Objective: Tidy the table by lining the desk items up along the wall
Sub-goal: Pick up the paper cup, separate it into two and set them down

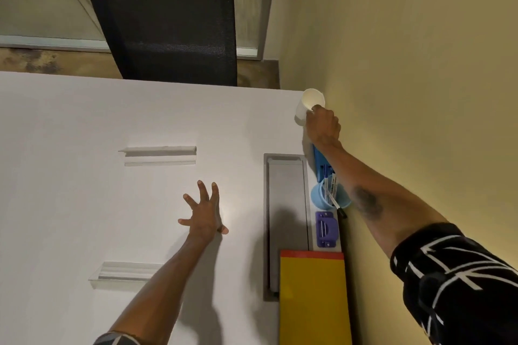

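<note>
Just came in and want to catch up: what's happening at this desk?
A person is lining items up along the wall. The right hand holds a white paper cup at the far end of the row, beyond a blue cup with pens, a purple hole punch and a yellow folder. The left hand rests spread on the table.

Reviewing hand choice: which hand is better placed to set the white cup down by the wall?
Right. The right hand already grips the white cup at the wall, beyond the blue items. The left hand lies spread on the table, well away.
</note>
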`<action>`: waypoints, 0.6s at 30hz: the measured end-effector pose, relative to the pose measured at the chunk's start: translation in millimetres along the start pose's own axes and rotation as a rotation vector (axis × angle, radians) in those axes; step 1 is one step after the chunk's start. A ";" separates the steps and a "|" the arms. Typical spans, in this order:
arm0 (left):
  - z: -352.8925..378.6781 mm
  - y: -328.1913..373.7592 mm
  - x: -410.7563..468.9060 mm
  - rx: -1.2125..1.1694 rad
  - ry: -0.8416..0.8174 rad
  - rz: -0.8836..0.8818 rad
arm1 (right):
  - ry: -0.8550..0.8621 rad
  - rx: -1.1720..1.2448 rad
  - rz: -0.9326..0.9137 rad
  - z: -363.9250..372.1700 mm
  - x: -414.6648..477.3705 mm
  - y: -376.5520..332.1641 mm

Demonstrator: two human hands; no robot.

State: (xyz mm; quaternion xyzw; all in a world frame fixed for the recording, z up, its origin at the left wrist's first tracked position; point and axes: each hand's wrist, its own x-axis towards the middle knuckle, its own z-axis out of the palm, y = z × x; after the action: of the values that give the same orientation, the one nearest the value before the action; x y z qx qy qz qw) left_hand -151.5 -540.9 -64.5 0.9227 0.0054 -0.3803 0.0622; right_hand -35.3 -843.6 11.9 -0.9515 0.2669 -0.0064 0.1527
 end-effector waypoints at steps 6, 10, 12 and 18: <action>-11.5 -9.6 -1.2 -0.025 -0.036 0.042 | 0.007 -0.075 -0.075 -14.4 -39.4 -2.8; -26.0 -14.5 -7.5 -0.039 0.020 0.097 | 0.028 -0.071 -0.122 -20.3 -69.1 -11.0; -31.0 -14.0 -16.7 -0.097 0.089 0.113 | 0.034 -0.067 -0.149 -22.1 -85.9 -15.4; -53.5 -11.9 -62.1 -0.053 0.145 0.254 | -0.028 -0.014 -0.157 -28.5 -144.1 -25.0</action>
State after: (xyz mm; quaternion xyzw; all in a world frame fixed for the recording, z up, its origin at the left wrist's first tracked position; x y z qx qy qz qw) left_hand -158.8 -520.5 15.4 0.9392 -0.0967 -0.3014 0.1335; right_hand -148.8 -758.0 56.4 -0.9706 0.1893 -0.0033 0.1487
